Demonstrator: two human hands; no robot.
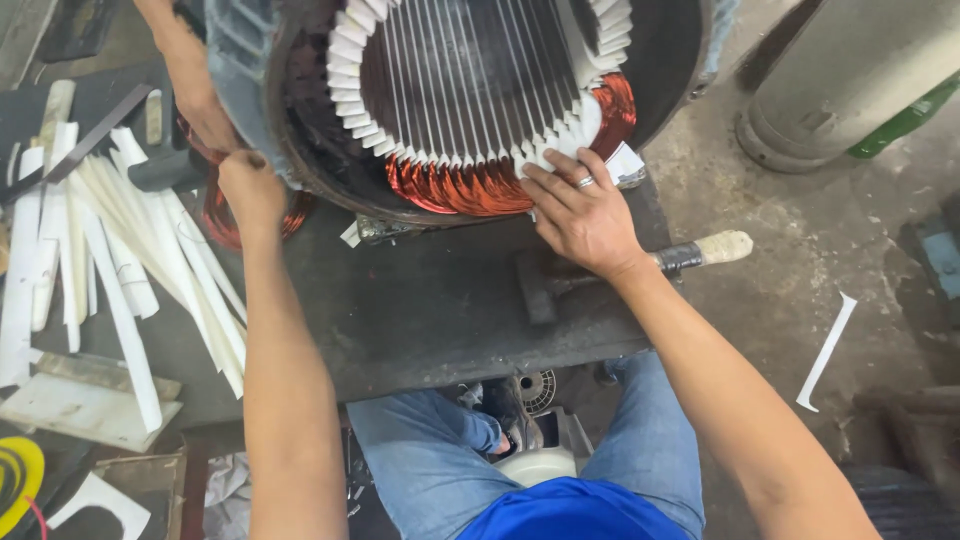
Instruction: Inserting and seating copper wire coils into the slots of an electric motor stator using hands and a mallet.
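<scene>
The right hand (585, 215) lies flat, released, on the copper windings (460, 190) at the motor stator's (480, 100) lower rim. The left hand (250, 190) grips the stator's left edge; the top is cut off.

Dark workbench (430, 310) — stator (470, 100), hammer (600, 270), strips (150, 260)

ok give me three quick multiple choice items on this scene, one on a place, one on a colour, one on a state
1. Where does the hammer lie?
A. on the floor
B. on the bench under the right forearm
C. inside the stator

2. What colour are the windings?
A. copper red
B. green
C. black

3. How is the right hand?
A. fist round the hammer
B. hanging free
C. fingers spread on the windings

Answers: 1 B, its handle pokes out past the wrist; 2 A, the coils shine copper red; 3 C, its fingers lie flat on the coil ends.
</scene>
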